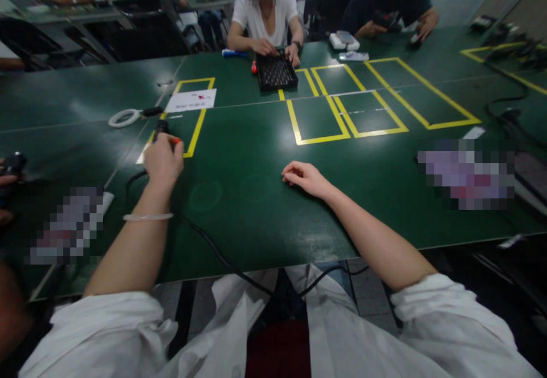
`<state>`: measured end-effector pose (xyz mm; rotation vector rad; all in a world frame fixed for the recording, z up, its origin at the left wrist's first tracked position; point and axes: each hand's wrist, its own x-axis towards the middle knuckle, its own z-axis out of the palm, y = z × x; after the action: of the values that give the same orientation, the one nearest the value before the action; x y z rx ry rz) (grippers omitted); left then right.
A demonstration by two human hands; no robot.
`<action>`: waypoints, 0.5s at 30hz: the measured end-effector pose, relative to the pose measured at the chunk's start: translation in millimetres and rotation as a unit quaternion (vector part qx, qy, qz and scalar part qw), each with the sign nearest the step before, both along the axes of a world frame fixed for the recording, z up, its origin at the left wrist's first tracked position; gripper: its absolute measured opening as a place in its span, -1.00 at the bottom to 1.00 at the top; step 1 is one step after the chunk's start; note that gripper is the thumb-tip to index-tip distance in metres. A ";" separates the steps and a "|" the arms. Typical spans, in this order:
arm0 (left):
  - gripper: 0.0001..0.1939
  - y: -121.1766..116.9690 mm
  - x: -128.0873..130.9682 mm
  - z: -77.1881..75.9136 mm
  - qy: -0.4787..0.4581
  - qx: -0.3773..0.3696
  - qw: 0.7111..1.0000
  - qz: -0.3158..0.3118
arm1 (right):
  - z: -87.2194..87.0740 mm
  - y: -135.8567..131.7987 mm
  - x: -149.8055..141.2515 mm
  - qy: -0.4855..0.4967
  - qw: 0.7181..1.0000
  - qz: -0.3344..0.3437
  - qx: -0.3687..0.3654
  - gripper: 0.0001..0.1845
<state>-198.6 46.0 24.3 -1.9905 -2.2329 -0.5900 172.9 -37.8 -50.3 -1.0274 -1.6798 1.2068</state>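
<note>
My left hand (163,158) is closed around a black corded tool (161,127), whose front end points away from me. A small orange-red part shows by the fingers; the grip hides most of the tool. A black cable (209,242) runs from near my left wrist over the table edge and across my lap. Resting on the green table (239,218), my right hand (306,178) has its fingers curled loosely together, with nothing visible in them. A white printed sheet (191,100) lies beyond my left hand, across a yellow tape outline (197,133).
Left of the sheet lies a coiled white cable (124,118). Several yellow tape outlines (320,139) mark the right side. Opposite, a person works over a black tray (277,76). Another person sits at far right. Blurred-out items lie left and right; a hand holds something black at left.
</note>
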 end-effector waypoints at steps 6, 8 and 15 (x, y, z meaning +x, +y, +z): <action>-0.60 -40.4 130.2 -0.7 -0.349 -0.189 0.860 -0.320 | 3.0 1.4 1.5 0.048 0.999 -0.003 -0.019 -0.80; -0.53 -50.9 156.5 -5.0 -0.395 -0.219 0.815 -0.362 | 4.5 1.9 2.4 0.076 0.997 -0.006 -0.026 -0.78; -0.15 -63.5 172.6 -25.5 -0.502 -0.328 0.688 -0.410 | 8.4 -4.4 -2.0 0.137 0.987 0.077 -0.025 -0.65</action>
<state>-26.1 -17.5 -1.2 -3.8542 -1.8648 -1.3862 170.9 -42.2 -41.9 -0.7308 -1.5399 1.4265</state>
